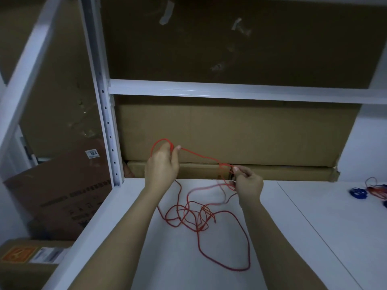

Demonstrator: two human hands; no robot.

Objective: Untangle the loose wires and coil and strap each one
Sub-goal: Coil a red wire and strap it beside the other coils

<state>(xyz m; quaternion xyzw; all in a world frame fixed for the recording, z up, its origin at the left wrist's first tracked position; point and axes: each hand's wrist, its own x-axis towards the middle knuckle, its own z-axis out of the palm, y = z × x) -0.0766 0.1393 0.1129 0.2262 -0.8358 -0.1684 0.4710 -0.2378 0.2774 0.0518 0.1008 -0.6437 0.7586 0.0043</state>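
- The big white shelf frame point(104, 114) stands in front of the person, and brown cardboard boxes point(230, 132) sit behind it.
- The white shelf board point(314, 227) is the flat place where the work happens.
- The red wire point(248, 245) is the thing to fix. Most of it lies on the board in a messy pile, low and between the two arms, with one big loop reaching toward the person.
- From the pile the wire climbs up to both hands. One tight bit runs in the air between them, sloping down from the left hand to the right hand.
- The left hand point(162, 165) is up higher and farther back. Its fingers curl round a small loop of the red wire, like the start of a coil.
- The right hand point(248, 182) is lower and off to the right. It pinches the red wire in its fingertips, where a few strands bunch up. That spot is blurry, so I cannot tell if it is a knot.
- I think the next move turns on that tight bit: the loose wire must feed from the right hand up and leftward to the loop. The pile is nearer the right hand.
- Far right on the board lie a small blue wire point(358, 192) and another red wire point(376, 188), close together and well apart from the hands.
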